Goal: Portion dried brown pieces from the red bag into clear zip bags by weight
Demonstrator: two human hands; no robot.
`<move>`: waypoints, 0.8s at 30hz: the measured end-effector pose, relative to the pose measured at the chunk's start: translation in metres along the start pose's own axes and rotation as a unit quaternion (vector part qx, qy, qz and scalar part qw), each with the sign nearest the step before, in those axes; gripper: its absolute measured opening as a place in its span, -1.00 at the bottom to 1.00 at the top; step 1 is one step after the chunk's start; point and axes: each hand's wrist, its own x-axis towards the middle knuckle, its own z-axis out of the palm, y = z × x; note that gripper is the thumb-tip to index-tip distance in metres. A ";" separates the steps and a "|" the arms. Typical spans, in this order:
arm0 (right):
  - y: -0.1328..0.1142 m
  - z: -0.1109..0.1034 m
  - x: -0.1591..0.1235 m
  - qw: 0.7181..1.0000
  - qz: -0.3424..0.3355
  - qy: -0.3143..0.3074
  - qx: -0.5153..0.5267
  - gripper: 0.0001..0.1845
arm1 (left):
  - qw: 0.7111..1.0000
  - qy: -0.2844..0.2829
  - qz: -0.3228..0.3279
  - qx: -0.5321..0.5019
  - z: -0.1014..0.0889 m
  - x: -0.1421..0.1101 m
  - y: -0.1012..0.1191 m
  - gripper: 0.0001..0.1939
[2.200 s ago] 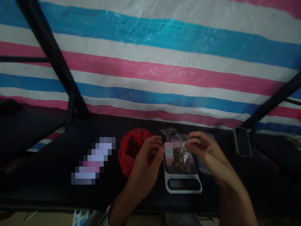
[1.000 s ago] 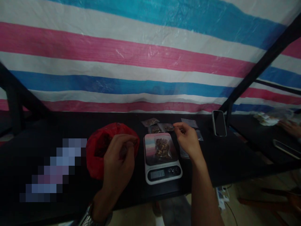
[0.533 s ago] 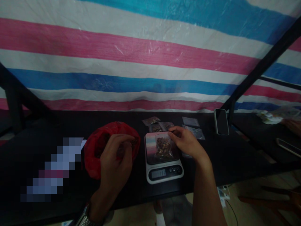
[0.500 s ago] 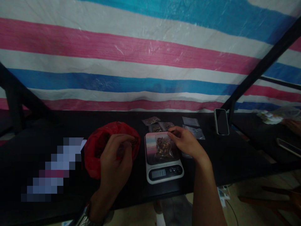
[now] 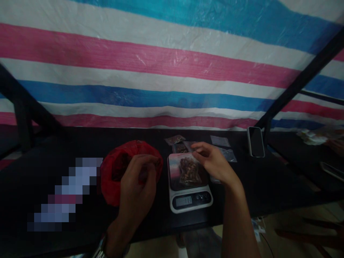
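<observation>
Spread wide at the mouth in the case of the red plastic bag (image 5: 109,190), probably for easy reaching in. Over its right side, fingers curled loosely toward the thumb on the left hand (image 5: 137,184); cannot tell whether pinching anything. Grouped behind the digital kitchen scale (image 5: 174,182), likely to leave its platform free: small filled bags (image 5: 174,139). Laid flat on that platform, apparently for bearing full weight, with readout toward the wearer: clear bag of brown pieces (image 5: 189,170). At its top edge, fingers slightly bent and parted on the right hand (image 5: 215,165); cannot tell whether gripping. Beyond, flat clear bags (image 5: 220,141), then a smartphone (image 5: 256,142), set aside.
</observation>
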 end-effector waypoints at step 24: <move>-0.056 0.068 0.000 0.989 -0.135 0.020 0.050 -0.74 | 0.933 -0.048 -0.296 -0.200 0.023 -0.011 0.024 -0.68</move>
